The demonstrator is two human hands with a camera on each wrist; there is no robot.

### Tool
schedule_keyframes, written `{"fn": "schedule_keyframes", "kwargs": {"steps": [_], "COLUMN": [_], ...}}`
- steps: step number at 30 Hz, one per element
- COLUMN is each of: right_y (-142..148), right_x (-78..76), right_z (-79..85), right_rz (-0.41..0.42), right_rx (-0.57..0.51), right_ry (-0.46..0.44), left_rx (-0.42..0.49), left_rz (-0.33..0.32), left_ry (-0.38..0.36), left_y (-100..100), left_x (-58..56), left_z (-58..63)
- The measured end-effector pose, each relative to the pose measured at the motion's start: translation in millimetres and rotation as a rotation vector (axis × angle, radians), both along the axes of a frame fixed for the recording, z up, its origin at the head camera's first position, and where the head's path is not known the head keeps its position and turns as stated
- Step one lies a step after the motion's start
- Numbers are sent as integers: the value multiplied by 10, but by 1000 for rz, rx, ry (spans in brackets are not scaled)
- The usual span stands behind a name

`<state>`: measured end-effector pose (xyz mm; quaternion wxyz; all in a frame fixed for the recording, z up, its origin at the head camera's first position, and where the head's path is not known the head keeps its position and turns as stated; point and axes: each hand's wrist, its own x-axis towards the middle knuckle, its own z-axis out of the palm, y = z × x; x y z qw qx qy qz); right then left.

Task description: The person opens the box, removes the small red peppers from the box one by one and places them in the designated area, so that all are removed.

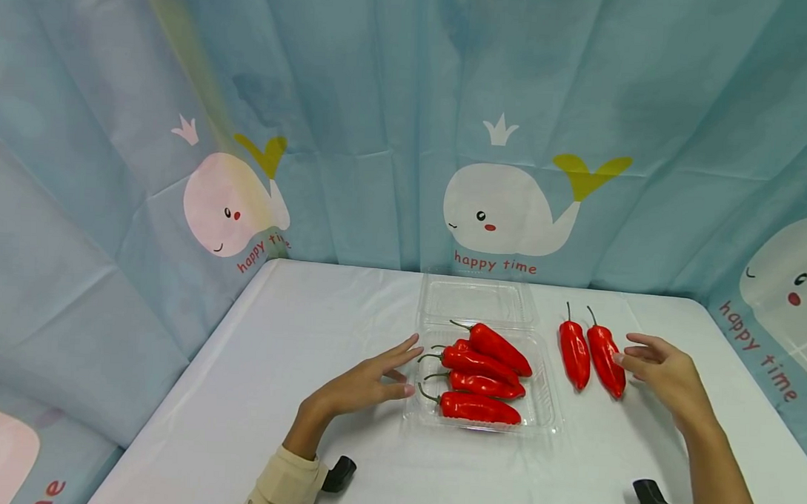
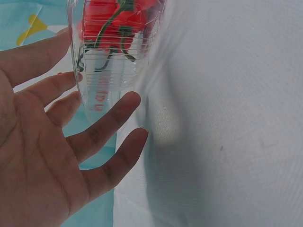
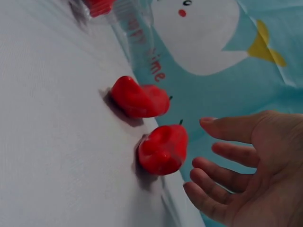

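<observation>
A clear plastic clamshell box stands on the table with its lid folded back, holding several red peppers with green stems. At its left edge is my left hand, fingers spread and holding nothing. In the left wrist view, some fingertips lie close to the box rim; whether they touch, I cannot tell. Two more red peppers lie right of the box, one nearer it and one farther right. Beside the farther pepper hovers my right hand, its fingers loosely bent and, in the right wrist view, apart from that pepper.
A white cloth covers the table. Blue curtains printed with whales hang behind it and along the sides. Black devices sit at both wrists.
</observation>
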<state>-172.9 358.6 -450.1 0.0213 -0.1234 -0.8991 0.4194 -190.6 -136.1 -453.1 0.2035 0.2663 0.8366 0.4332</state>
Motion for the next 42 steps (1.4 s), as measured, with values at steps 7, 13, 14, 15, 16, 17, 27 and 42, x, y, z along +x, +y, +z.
{"fn": "schedule_keyframes", "kwargs": {"steps": [7, 13, 14, 15, 16, 17, 27, 42], "right_y": [-101, -229, -252, -280, -308, -335, -589, -888], "right_x": [20, 50, 58, 67, 76, 85, 167, 194], "right_z": [118, 273, 295, 320, 342, 364, 540, 528], "right_rz": [5, 44, 50, 57, 63, 69, 154, 299], "right_rx": [-24, -9, -6, -7, -9, -5, 45, 0], "right_ry": [35, 85, 91, 98, 104, 113, 236, 277], "left_rx": [4, -2, -3, -3, -3, -4, -5, -7], "left_rz": [-2, -4, -3, -3, -3, -3, -7, -4], "left_ry": [-3, -1, -2, -4, -6, -6, 6, 4], "left_y": [-3, -1, 0, -1, -1, -1, -2, 6], "left_x": [-3, -4, -4, -5, -5, -4, 1, 11], "left_z": [-9, -11, -11, -11, -11, -11, -15, 5]}}
